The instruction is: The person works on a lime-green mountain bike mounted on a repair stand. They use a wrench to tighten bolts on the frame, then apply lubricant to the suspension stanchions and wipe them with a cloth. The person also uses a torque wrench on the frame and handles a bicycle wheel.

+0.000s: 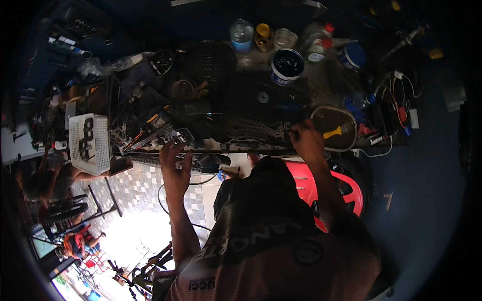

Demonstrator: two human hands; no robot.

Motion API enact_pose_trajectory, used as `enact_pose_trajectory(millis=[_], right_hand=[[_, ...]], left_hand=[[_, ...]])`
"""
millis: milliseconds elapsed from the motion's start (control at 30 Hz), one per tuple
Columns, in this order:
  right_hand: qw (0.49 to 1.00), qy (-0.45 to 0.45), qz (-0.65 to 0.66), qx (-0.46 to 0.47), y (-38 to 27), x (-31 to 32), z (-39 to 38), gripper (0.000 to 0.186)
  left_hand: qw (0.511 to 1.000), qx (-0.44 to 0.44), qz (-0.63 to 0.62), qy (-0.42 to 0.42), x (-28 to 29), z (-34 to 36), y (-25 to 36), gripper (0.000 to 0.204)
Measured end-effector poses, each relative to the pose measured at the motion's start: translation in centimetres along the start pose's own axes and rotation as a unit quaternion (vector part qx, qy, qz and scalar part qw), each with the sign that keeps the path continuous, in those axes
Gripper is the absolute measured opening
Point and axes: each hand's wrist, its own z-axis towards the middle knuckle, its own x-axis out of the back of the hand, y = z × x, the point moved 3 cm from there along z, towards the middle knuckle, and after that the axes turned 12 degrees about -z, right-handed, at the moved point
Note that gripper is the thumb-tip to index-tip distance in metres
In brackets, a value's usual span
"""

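My left hand (174, 164) is at the bench's front edge, fingers apart and thumb out, with nothing visible in it. Just beyond its fingertips lies a small silver metal part (177, 136) among tools. My right hand (308, 141) is over the front of the bench with its fingers curled together. Whether a small thing is in them is too dark to make out. A small round ring (287, 126) lies right by those fingers, and bike chains (253, 129) stretch to their left. Close on the right stands a shallow tub (319, 111) with a yellow-handled brush (335, 131) in it.
Along the back stand a blue-labelled bottle (242, 36), a white bucket of dark liquid (287, 67) and a red-capped bottle (317, 46). A white basket (103, 145) is at left. A red plastic chair (351, 188) is behind me; another person (55, 178) is at far left.
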Motion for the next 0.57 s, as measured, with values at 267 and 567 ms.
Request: enact_pose_trajectory(millis=[267, 567], right_hand=[[0.996, -0.033, -0.064, -0.049, -1.0, -0.9, -0.5, 0.028], [0.998, -0.046, -0.043, -0.015, 1.2, -1.9, -0.6, 0.028]], left_hand=[[0.971, -0.126, 0.204, -0.011, -4.7, 10.5, 1.3, 0.045], [0.971, 0.034, 0.145, -0.187, -4.7, 16.3, -3.9, 0.056]])
